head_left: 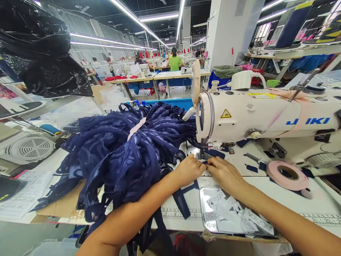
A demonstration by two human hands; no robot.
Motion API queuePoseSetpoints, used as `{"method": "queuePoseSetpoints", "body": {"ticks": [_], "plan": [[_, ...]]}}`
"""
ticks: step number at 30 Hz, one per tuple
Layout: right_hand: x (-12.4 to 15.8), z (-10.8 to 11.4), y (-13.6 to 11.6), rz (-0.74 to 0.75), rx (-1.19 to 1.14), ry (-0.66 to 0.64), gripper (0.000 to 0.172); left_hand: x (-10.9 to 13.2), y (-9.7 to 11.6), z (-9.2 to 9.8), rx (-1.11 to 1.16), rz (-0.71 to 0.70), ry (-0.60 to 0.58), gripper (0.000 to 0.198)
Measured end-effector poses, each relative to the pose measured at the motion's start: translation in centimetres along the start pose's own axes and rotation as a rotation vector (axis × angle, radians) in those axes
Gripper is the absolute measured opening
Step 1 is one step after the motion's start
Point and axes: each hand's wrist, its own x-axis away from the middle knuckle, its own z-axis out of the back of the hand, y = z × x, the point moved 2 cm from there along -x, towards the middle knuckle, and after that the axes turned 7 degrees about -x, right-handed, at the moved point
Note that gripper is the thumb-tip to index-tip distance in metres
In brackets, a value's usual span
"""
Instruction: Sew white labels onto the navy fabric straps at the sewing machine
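My left hand point(190, 168) and my right hand point(223, 170) meet just in front of the presser foot point(203, 153) of a white sewing machine point(239, 110). Both have their fingers pinched on a dark navy strip of fabric point(209, 161), mostly hidden under the fingertips. A large bundle of navy lace garments point(128, 153), tied with a pale pink band point(136, 128), is heaped left of the needle, against my left forearm. Navy straps point(182, 202) hang from it over the table edge.
A metal tray point(205, 213) of printed white labels point(229, 209) lies before my right forearm. Right of it sits a pink tape roll point(287, 175), near navy scraps point(252, 168). A black plastic bag point(45, 49) hangs upper left. A person in green point(174, 63) sits farther back.
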Motion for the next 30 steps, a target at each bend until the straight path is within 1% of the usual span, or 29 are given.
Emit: {"method": "queuePoseSetpoints", "body": {"ticks": [1,3,6,8,10,12,16,19,23,30], "plan": [[0.1,0.0,-0.3,0.033,0.084,-0.014,0.021,0.2,-0.1,0.2,0.007,0.018,0.004,0.015],[0.1,0.2,-0.5,0.109,0.176,-0.037,0.024,0.9,-0.4,0.6,0.03,0.048,0.034,0.014],[-0.1,0.5,0.3,0.261,0.191,-0.072,0.028,1.8,-0.7,1.2,0.098,0.017,0.102,0.011],[-0.4,0.6,1.4,0.325,0.185,-0.1,0.03,1.8,-0.5,1.2,0.152,-0.025,0.116,0.011],[-0.7,0.5,2.6,0.321,0.191,-0.111,0.032,1.3,-0.2,0.8,0.181,-0.008,0.081,0.012],[-0.8,0.2,3.6,0.295,0.198,-0.092,0.035,0.5,0.2,0.2,0.178,0.049,0.031,0.013],[-0.9,-0.5,4.8,0.259,0.182,-0.049,0.042,-1.0,1.0,-0.2,0.142,0.125,-0.021,0.011],[-0.8,-0.8,5.1,0.229,0.144,-0.059,0.044,-1.4,1.2,0.0,0.128,0.151,-0.034,0.011],[-0.8,-0.7,5.1,0.236,0.098,-0.065,0.042,-1.5,1.3,0.1,0.123,0.166,-0.031,0.013],[-0.7,-1.1,5.2,0.222,0.1,-0.048,0.042,-1.8,1.6,0.0,0.136,0.2,-0.043,0.013]]}}
